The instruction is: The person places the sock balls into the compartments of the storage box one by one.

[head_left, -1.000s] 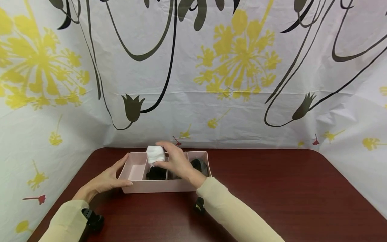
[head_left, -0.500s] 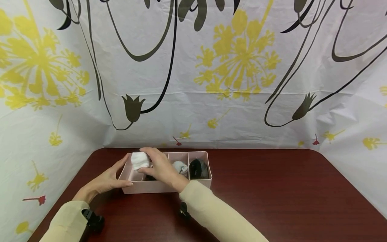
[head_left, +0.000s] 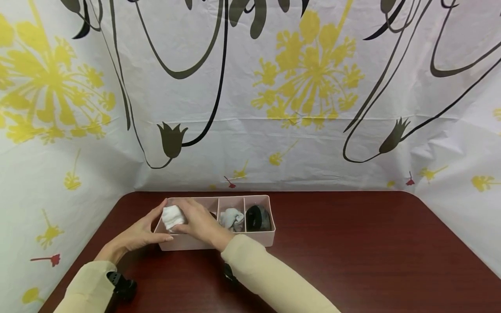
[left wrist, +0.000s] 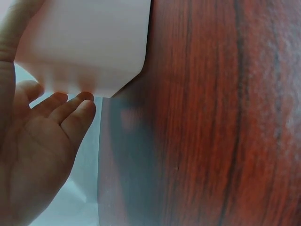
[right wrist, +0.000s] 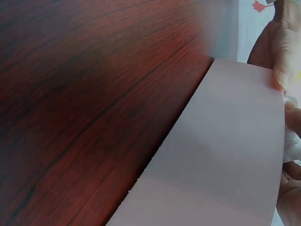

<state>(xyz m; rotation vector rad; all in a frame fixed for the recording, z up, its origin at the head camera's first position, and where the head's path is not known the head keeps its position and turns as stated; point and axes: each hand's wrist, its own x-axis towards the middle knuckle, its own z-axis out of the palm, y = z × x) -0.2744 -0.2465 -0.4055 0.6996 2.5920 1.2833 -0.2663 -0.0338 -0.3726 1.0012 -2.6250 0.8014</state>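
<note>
A long pink divided box [head_left: 180, 243] stands near the far edge of the table. My left hand [head_left: 137, 232] grips its left end, thumb at the front wall and fingers along the end; in the left wrist view the fingertips [left wrist: 82, 106] meet the end wall. My right hand [head_left: 199, 221] holds a folded white cloth [head_left: 171, 217] low in the leftmost compartment, thumb on the near side. The right wrist view shows only part of the white cloth [right wrist: 292, 141] past the box's front wall. The right hand hides most of the second compartment.
A crumpled light-grey cloth [head_left: 232, 218] lies in the third compartment, and a dark bundle [head_left: 255, 218] fills the rightmost one. The brown table [head_left: 352, 243] extends to the right. Behind it hangs a patterned white sheet [head_left: 242, 143].
My right hand has carried the white cloth left, from over the second compartment, and down into the leftmost one. The grey cloth has come into view. My left hand stays on the box.
</note>
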